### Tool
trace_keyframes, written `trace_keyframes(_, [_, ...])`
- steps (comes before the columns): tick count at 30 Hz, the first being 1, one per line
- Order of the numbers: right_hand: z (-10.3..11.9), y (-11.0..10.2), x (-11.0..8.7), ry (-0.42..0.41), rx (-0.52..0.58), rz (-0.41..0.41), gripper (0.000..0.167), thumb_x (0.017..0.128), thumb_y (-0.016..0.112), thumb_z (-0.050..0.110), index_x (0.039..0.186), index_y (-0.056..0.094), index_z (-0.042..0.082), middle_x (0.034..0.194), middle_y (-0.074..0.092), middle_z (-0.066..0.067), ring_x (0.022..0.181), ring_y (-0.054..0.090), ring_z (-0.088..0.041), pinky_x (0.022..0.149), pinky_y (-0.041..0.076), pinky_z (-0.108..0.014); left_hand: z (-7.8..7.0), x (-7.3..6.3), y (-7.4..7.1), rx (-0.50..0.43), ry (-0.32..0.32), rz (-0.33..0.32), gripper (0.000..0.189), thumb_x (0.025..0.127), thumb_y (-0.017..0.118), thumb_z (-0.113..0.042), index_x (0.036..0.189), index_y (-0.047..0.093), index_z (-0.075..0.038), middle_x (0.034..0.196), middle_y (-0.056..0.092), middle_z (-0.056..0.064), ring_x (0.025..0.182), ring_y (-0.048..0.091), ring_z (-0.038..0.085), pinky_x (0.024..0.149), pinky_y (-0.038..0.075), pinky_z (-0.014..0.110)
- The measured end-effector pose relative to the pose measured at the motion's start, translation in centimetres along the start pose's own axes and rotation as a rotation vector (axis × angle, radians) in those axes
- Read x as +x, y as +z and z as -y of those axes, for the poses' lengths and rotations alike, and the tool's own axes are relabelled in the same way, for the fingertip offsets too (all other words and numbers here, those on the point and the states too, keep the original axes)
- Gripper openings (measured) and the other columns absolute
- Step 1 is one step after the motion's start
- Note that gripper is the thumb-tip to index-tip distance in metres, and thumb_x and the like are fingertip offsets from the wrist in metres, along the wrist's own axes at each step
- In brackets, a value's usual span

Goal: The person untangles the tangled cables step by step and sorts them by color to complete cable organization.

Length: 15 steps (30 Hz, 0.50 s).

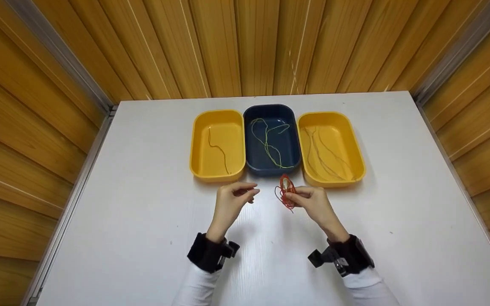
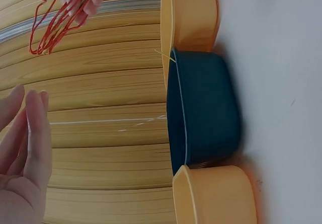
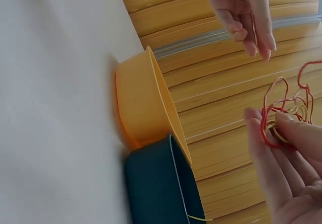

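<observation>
My right hand (image 1: 313, 203) pinches a small tangled bundle of red and yellowish string (image 1: 286, 192) between thumb and fingers, just in front of the boxes. Loose red loops stick out of the bundle; in the right wrist view the thumb presses the string (image 3: 287, 116) against the fingers. To the left, my left hand (image 1: 231, 204) hovers with loosely bent fingers and nothing visible between them, apart from the bundle. In the left wrist view, the left hand's fingers (image 2: 36, 138) point up below the hanging red loops.
Three boxes stand side by side at the table's far middle. The left yellow box (image 1: 194, 146) holds one brownish string (image 1: 218, 147), the dark blue box (image 1: 249, 157) yellow-green string (image 1: 266, 142), the right yellow box (image 1: 357, 148) several pale strings (image 1: 322, 156). Wood-patterned walls (image 1: 257, 46) surround the white table (image 1: 143, 191).
</observation>
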State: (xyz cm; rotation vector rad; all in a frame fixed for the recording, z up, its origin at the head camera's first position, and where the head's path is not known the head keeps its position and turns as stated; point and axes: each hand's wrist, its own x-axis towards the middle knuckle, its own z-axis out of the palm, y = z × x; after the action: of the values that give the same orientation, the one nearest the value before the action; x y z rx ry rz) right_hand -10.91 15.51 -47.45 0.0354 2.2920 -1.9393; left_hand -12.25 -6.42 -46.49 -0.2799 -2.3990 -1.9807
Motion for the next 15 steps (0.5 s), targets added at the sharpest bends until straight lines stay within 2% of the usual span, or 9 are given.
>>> trace_keyframes(2, [-0.1,0.2,-0.1,0.057,0.087,-0.050,0.024,0.095,0.066,-0.005,0.109,0.066,-0.024,0.083,0.080,-0.005,0.072,0.071,0.004,0.071,0.062,-0.014,0.2,-0.3,0.2,-0.019,-0.022,-0.016,0.018,0.088,0.075,0.001,0.099,0.075,0.015,0.087,0.074,0.031,0.061,0.059,-0.005,0.061,0.059,0.017])
trace_keyframes(5, [-0.3,0.7,-0.3,0.105,0.175,-0.106,0.023,0.095,0.063,-0.008,0.111,0.065,-0.024,0.080,0.079,-0.001,0.071,0.073,0.001,0.070,0.063,-0.016,0.4,-0.6,0.9,-0.047,-0.056,-0.022,0.018,0.088,0.075,0.000,0.098,0.075,0.015,0.086,0.074,0.032,0.060,0.059,-0.005,0.062,0.057,0.015])
trace_keyframes(15, [-0.9,2.2,-0.9,0.169,0.209,-0.154,0.025,0.097,0.060,-0.007,0.115,0.064,-0.024,0.084,0.080,-0.004,0.071,0.072,0.002,0.068,0.062,-0.015,0.8,-1.3,3.4,-0.101,-0.078,0.014,0.018,0.088,0.076,0.000,0.098,0.074,0.015,0.085,0.073,0.033,0.059,0.058,-0.004,0.060,0.056,0.016])
